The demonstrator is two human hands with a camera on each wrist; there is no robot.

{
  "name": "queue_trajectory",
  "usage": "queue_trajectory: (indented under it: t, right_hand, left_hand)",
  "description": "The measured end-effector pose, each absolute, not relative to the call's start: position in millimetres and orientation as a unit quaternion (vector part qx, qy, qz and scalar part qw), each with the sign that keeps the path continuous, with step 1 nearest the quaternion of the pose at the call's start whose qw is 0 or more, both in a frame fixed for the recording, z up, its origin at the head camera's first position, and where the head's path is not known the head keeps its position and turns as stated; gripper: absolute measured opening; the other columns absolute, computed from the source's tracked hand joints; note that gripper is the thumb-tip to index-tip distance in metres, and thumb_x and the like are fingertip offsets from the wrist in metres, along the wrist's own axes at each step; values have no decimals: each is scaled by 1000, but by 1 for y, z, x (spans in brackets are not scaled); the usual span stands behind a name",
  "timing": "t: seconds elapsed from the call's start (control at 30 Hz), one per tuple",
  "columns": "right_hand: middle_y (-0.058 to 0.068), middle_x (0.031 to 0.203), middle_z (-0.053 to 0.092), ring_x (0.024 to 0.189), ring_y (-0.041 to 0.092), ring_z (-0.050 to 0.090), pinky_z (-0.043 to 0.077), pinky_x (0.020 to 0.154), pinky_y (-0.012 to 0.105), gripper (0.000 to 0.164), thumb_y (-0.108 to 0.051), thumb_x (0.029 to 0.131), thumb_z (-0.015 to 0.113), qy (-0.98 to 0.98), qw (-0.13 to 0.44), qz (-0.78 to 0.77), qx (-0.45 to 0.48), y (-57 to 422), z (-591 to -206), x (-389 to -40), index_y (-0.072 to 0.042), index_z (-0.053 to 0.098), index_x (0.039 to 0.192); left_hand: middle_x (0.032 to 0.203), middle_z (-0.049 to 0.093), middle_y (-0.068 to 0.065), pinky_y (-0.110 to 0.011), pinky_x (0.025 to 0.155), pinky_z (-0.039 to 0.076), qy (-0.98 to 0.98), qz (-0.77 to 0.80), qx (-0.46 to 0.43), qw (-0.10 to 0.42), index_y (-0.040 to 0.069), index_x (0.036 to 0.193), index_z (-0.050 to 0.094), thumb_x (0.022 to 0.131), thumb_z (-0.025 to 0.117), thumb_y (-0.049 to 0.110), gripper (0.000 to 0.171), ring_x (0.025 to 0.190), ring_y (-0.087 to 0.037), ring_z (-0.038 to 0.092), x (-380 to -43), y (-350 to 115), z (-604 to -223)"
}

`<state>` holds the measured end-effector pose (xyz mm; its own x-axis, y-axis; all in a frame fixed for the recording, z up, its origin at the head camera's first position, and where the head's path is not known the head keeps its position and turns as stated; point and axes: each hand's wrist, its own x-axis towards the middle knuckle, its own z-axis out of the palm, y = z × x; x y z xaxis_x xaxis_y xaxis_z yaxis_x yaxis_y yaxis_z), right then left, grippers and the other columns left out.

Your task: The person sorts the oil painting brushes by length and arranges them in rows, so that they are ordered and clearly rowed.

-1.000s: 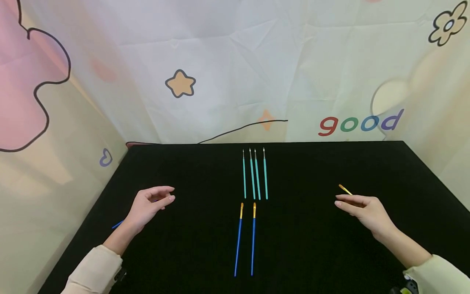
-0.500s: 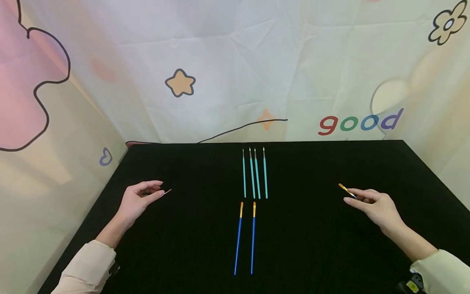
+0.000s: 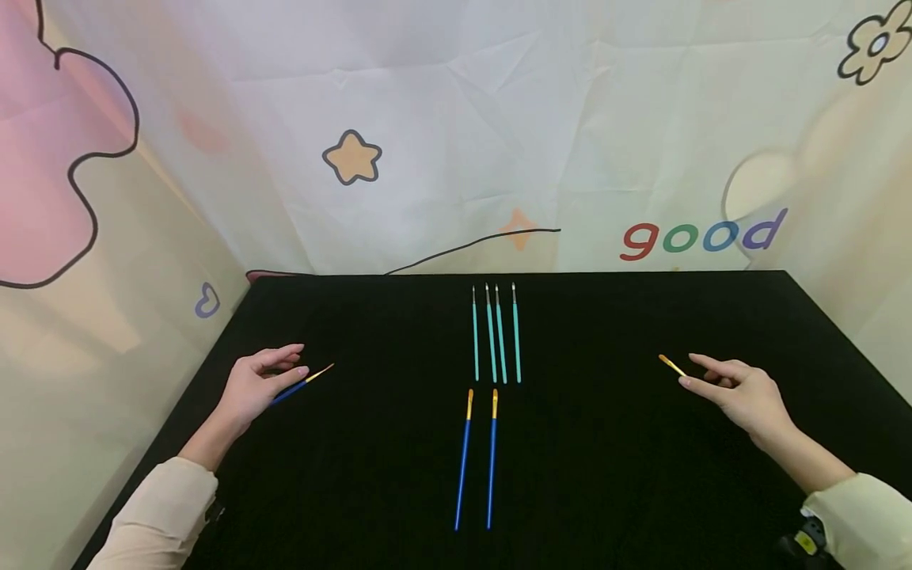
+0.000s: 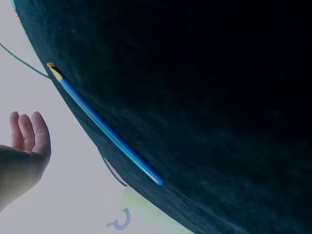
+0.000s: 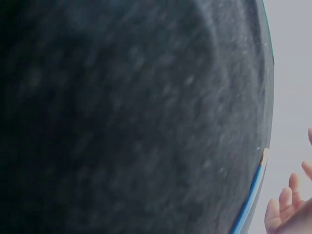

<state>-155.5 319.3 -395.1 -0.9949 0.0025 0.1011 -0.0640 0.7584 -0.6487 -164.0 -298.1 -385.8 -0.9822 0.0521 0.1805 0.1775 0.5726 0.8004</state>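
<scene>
My left hand [image 3: 249, 388] hovers at the left of the black table, fingers loosely extended, over a blue-handled paintbrush [image 3: 290, 392]. In the left wrist view this paintbrush [image 4: 109, 130] lies on the cloth, apart from the hand [image 4: 27, 158]. At the right, my right hand [image 3: 744, 396] is likewise relaxed beside another paintbrush [image 3: 670, 364], whose handle it hides in the head view. The right wrist view shows a gap between that paintbrush [image 5: 249, 195] and the fingers [image 5: 285, 197]. Two more blue paintbrushes, left [image 3: 463, 475] and right [image 3: 492, 475], lie side by side at centre.
Behind the central blue pair, several thin turquoise paintbrushes [image 3: 501, 336] lie in a row, tips pointing away. Black cloth [image 3: 584, 443] covers the table. A printed pale curtain [image 3: 456, 142] rises along its back and sides.
My left hand has drawn back leftward, exposing more of its paintbrush, which stays on the table. My right hand has shifted right, away from its brush's tip.
</scene>
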Motion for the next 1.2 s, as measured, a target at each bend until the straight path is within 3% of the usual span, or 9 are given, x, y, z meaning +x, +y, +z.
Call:
queue_trajectory:
  t: [0.17, 0.27, 0.37, 0.77, 0.97, 1.2]
  right_hand:
    - [10, 92, 50, 69, 12, 40, 34, 52, 25, 56, -37, 86, 61, -943, 48, 328, 22, 326, -399, -156, 1, 51, 126]
    - [10, 92, 50, 68, 12, 40, 34, 51, 25, 55, -37, 88, 59, -950, 57, 306, 28, 331, -403, -156, 1, 50, 127]
    - [10, 89, 49, 66, 12, 40, 33, 50, 25, 55, -36, 89, 58, -955, 65, 286, 35, 338, -407, -157, 1, 49, 128]
    - [18, 97, 49, 70, 16, 40, 34, 54, 26, 63, -41, 87, 58, -954, -37, 297, 30, 348, -408, -161, 2, 44, 131]
    - [21, 104, 51, 75, 20, 41, 35, 57, 27, 62, -39, 86, 60, -953, -49, 297, 35, 345, -410, -163, 1, 45, 131]
    - [19, 101, 50, 82, 23, 43, 34, 60, 29, 57, -35, 87, 61, -951, -42, 303, 47, 343, -414, -162, 3, 48, 128]
  left_hand:
    - [116, 54, -22, -23, 80, 46, -901, -428, -49, 44, 2, 127, 52, 86, 65, 24, 49, 103, -32, 52, -164, -305, -391]
    - [117, 51, -22, -39, 84, 45, -915, -399, -45, 33, 4, 131, 48, 85, 66, 27, 55, 106, -35, 49, -164, -308, -393]
    - [119, 47, -22, -48, 84, 42, -924, -380, -45, 24, 6, 133, 46, 84, 66, 31, 59, 107, -36, 46, -163, -313, -394]
    - [118, 50, -21, -45, 80, 45, -932, -358, -46, -22, 4, 125, 55, 85, 64, 34, 51, 102, -34, 49, -167, -330, -392]
    - [112, 54, -21, -32, 71, 46, -925, -373, -47, -49, 3, 122, 57, 83, 66, 31, 49, 99, -31, 50, -171, -335, -402]
    - [112, 53, -23, -36, 75, 47, -917, -390, -42, -74, 1, 121, 57, 83, 68, 26, 47, 99, -31, 50, -173, -334, -407]
